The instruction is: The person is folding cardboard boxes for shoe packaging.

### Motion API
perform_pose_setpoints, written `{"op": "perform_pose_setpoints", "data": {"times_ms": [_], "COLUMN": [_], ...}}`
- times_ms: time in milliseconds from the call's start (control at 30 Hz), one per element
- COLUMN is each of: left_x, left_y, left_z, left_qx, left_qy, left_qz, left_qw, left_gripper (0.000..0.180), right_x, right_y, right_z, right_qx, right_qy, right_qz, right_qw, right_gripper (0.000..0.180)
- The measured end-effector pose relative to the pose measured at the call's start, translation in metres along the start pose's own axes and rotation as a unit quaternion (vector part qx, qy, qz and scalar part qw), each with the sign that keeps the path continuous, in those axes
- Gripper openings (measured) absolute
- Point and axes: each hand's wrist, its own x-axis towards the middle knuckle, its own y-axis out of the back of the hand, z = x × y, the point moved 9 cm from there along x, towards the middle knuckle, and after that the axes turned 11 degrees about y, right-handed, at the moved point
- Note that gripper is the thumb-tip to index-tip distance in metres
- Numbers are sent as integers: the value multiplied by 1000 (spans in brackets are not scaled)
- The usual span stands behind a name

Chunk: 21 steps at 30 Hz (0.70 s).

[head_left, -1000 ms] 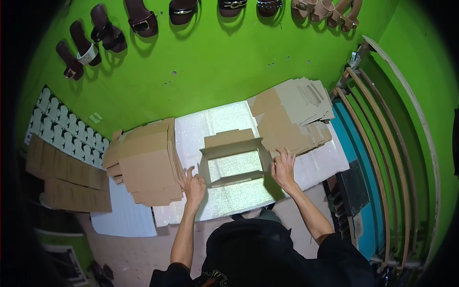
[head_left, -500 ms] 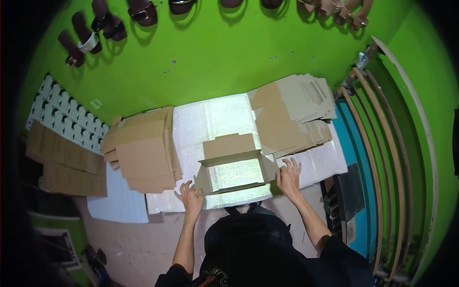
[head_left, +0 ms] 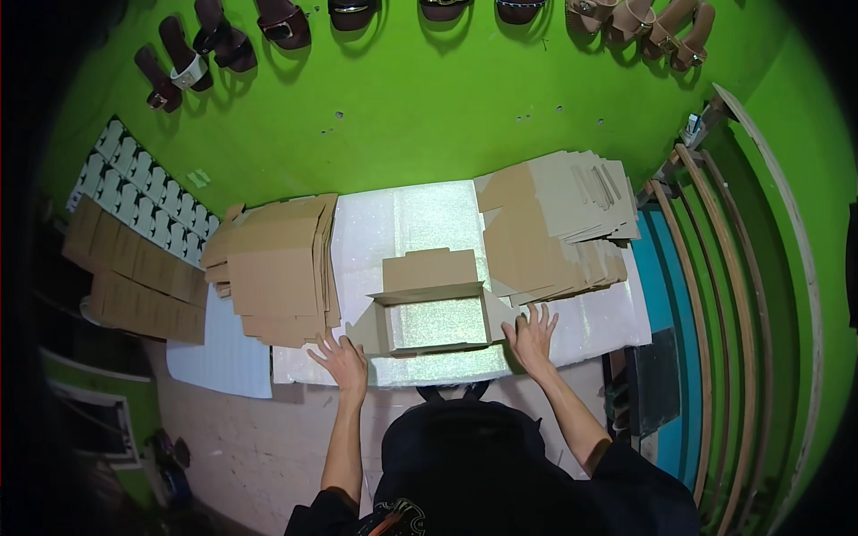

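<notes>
A cardboard box [head_left: 431, 272] stands at the table's front edge with its walls up. Its back flap is raised, its side flaps spread outward, and the pale table covering shows through its middle. Beside the left flap is my left hand [head_left: 342, 362], fingers spread, holding nothing. My right hand [head_left: 532, 339] is at the right flap, fingers apart, its fingertips close to or touching the flap's outer edge. Flat brown cardboard blanks [head_left: 277, 272] lie stacked to the left. Another stack of cardboard blanks [head_left: 527, 246] lies back right, partly grey side up.
Brown boxes [head_left: 143, 304] are stacked at the far left beside a white-and-black patterned panel [head_left: 143, 192]. Wooden rails [head_left: 715, 313] run along the right side. Sandals [head_left: 286, 27] hang on the green wall [head_left: 402, 116]. The table has a shiny white covering [head_left: 366, 232].
The view has shifted slightly. My left hand's fingers have spread, and the box's left flap has swung further outward. My right hand has moved a little toward the box, and the right flap leans outward.
</notes>
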Motion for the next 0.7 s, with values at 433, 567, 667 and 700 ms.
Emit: {"op": "perform_pose_setpoints", "data": {"times_ms": [433,567,667,700], "left_x": [14,7,-3,-5], "left_y": [-129,-144,-149,-150], "left_z": [1,-2,-3,-6], "left_qx": [-15,-94,-95,-107], "left_qy": [40,-6,-30,-21], "left_qz": [-328,-322,-355,-355], "left_qw": [944,942,930,928], "left_gripper": [50,44,42,47], "right_x": [5,-1,-6,-5], "right_y": [-121,-123,-116,-114], "right_z": [11,12,11,9], "right_qx": [119,122,134,134], "right_qy": [-102,-72,-59,-60], "right_qz": [-249,-220,-220,-222], "right_qw": [956,965,964,964], "right_gripper": [44,41,41,41]}}
